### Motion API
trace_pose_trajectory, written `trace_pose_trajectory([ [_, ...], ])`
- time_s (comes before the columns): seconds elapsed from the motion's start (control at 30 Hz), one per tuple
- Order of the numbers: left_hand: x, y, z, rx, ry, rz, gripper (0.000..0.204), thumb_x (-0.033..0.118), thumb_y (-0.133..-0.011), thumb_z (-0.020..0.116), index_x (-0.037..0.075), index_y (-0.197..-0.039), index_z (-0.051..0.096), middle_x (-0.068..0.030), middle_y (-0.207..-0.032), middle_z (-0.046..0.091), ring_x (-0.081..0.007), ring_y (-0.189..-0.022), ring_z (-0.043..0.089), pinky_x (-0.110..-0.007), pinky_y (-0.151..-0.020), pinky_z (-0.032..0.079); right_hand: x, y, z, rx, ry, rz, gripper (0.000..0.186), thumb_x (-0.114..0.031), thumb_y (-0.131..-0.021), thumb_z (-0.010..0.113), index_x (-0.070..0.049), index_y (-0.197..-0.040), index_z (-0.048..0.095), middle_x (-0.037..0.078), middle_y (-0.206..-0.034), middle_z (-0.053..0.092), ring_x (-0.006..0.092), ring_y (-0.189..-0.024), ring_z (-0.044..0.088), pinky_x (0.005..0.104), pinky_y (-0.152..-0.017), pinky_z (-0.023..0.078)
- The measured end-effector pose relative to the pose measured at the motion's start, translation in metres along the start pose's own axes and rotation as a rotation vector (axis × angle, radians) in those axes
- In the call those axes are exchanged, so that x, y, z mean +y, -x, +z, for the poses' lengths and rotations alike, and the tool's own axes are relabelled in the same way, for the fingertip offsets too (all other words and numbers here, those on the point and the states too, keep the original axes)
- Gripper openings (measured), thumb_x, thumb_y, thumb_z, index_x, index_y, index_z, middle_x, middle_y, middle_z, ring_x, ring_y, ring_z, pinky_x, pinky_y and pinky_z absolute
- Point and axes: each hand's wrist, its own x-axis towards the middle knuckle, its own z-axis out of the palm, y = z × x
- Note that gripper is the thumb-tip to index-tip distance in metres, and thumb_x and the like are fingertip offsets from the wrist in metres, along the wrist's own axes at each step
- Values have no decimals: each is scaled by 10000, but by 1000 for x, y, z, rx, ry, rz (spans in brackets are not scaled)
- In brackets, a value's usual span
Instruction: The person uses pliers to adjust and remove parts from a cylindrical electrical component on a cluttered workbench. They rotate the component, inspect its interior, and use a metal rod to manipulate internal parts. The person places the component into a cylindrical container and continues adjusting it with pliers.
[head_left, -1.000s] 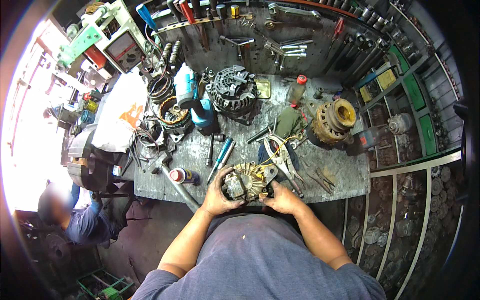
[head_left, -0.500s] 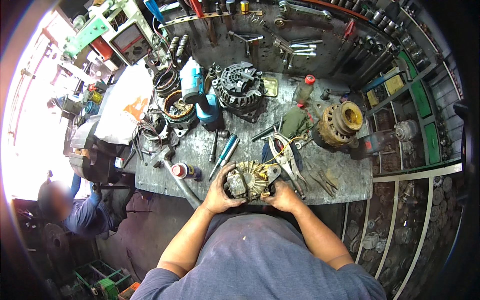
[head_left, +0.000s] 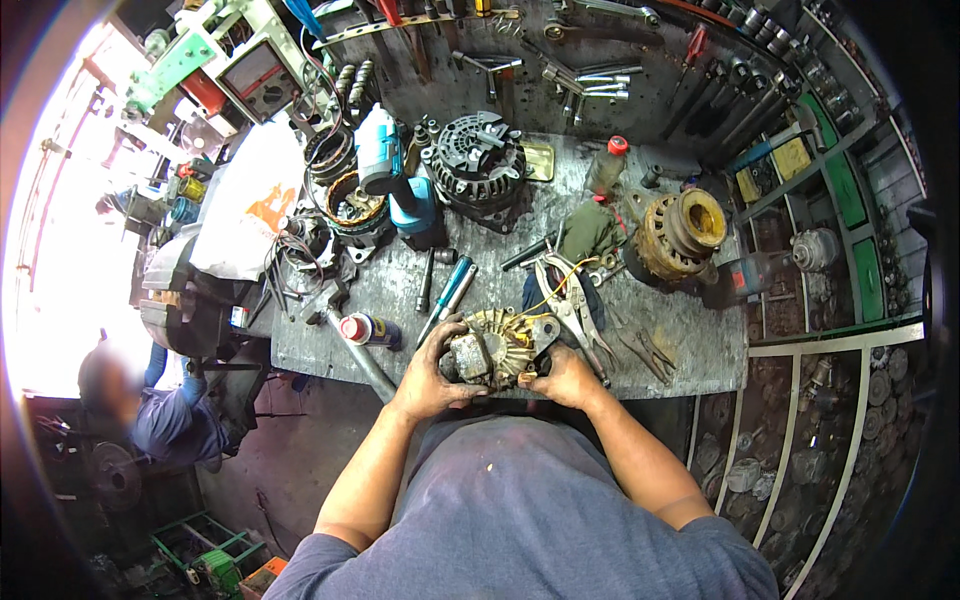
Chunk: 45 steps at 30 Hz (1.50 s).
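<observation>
Your left hand (head_left: 432, 372) and right hand (head_left: 565, 376) clasp the grimy gold-toned metal alternator housing (head_left: 497, 347) at the grey workbench (head_left: 690, 340) edge; inspection appears underway, steady support needed next.

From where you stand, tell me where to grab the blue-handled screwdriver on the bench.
Grip the blue-handled screwdriver by its blue handle, coming from above with the left hand. It lies flat on the workbench just beyond that hand, handle toward the far side and shaft slanting back toward the alternator part that both hands hold. The handle looks the thickest part and seems free on both sides.
</observation>
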Motion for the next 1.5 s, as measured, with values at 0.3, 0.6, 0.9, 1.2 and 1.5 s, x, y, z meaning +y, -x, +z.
trace_pose_trajectory([
  [0.3,1,0,3,10,59,42,1098,230,-629,1074,67,-1568,528,-189,-1624,544,-332,-1521,530,-460,-1265,449,-8,4,-2,-28,-67,81,737,-365,-789,962,0,-1375,703,242,-1315,767,387,-1194,759,442,-1036,594],
  [0.6,3,2,3,16,101,29,1109,202,-642,1066,70,-1593,512,-185,-1632,537,-328,-1513,540,-454,-1268,460,4,2,7,-20,-76,92,732,-320,-776,965,36,-1356,697,253,-1318,763,384,-1231,739,435,-1081,568],
  [0.9,0,0,3,-6,126,26,1119,162,-641,1060,76,-1604,497,-176,-1648,514,-319,-1518,532,-460,-1259,474,7,1,7,-14,-74,70,694,-356,-772,960,38,-1294,729,251,-1266,778,395,-1187,752,442,-1037,584],
  [1.2,-9,1,7,6,139,23,1126,204,-633,1064,85,-1602,502,-200,-1661,499,-349,-1554,494,-462,-1273,451,2,3,6,5,-78,71,664,-332,-769,959,35,-1275,736,242,-1257,786,376,-1165,763,429,-1028,591],
  [1.5,-15,1,9,13,120,31,1145,228,-625,1068,90,-1608,496,-205,-1660,500,-363,-1568,477,-463,-1292,420,2,1,4,-40,-56,133,763,-322,-769,976,39,-1378,691,242,-1341,761,378,-1258,727,436,-1105,554],
])
